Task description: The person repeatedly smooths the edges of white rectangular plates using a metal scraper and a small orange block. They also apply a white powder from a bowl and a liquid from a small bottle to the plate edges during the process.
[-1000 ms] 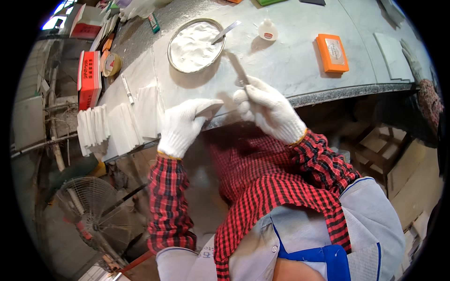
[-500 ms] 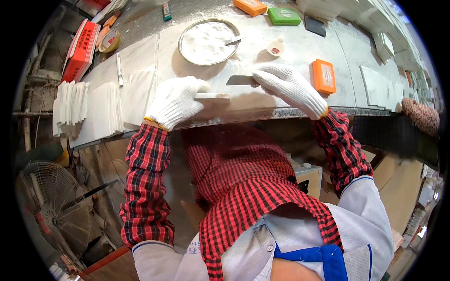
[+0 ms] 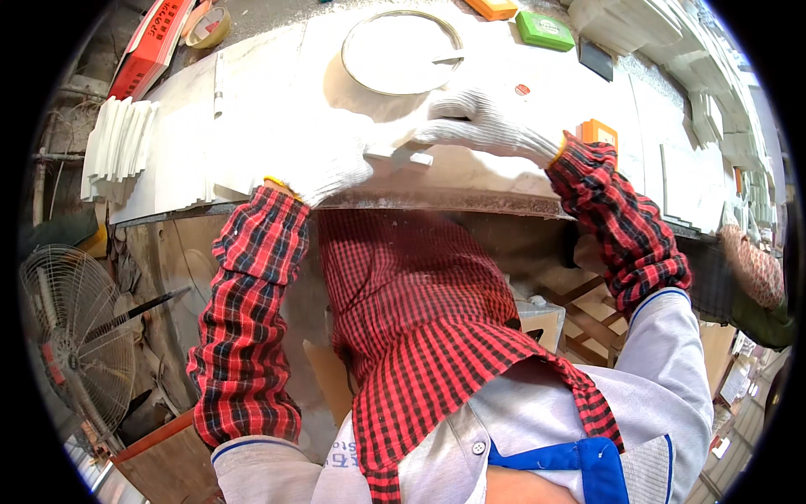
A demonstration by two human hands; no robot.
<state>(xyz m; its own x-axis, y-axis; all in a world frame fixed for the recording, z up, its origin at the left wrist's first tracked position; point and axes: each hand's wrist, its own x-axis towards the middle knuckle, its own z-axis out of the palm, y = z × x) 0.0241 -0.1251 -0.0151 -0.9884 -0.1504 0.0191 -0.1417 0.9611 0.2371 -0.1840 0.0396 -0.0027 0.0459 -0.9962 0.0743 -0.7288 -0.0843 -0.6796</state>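
Left hand (image 3: 327,158) pinching white strip (image 3: 405,159), over tabletop (image 3: 495,174) near front edge, mid-length. Right hand (image 3: 485,123) curled close beside strip, can't tell what it holds. Orange box (image 3: 597,132) farther right, near front edge. Beyond hands, round bowl (image 3: 403,93) with white stuff; green box (image 3: 545,31) toward far edge, right of bowl.

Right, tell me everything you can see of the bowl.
The bowl is wide and round, with a thin, shiny rim that looks metal. It sits upright on the pale table. White stuff covers its inside, too bright to show texture. A flat tool lies in it, reaching the right rim. The right hand is close to its near side; no contact is clear.
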